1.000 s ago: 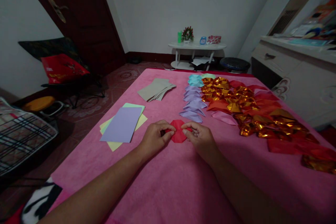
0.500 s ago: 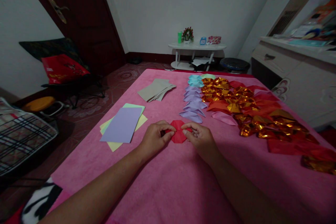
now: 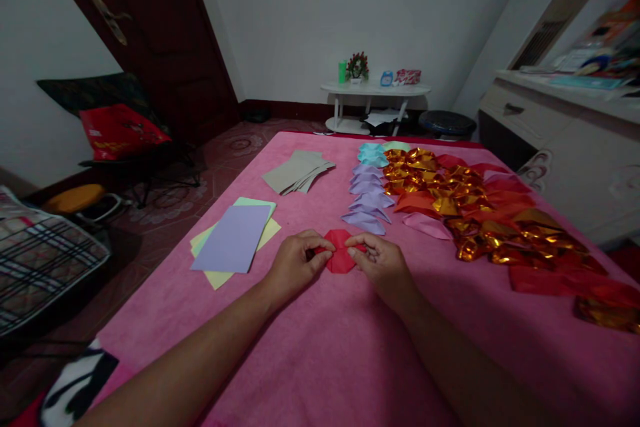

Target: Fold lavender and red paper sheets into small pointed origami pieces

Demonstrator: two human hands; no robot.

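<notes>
Between my hands, a piece of folded red paper (image 3: 341,255) with an angular outline and crease lines shows near the middle of the pink cloth. My left hand (image 3: 303,260) pinches its left side between thumb and fingers. On the opposite side, my right hand (image 3: 380,258) pinches it the same way. Left of my hands lies a fanned stack of purple, green and yellow paper sheets (image 3: 233,237). Just beyond my right hand, several folded lilac paper pieces (image 3: 369,200) form a column.
Grey paper sheets (image 3: 299,171) lie farther back on the pink cloth (image 3: 320,353). Rows of shiny gold folded pieces (image 3: 425,177) and red folded ones (image 3: 550,279) cover the right side. Past the far edge stands a small white table (image 3: 375,88); a dresser (image 3: 575,140) is at right.
</notes>
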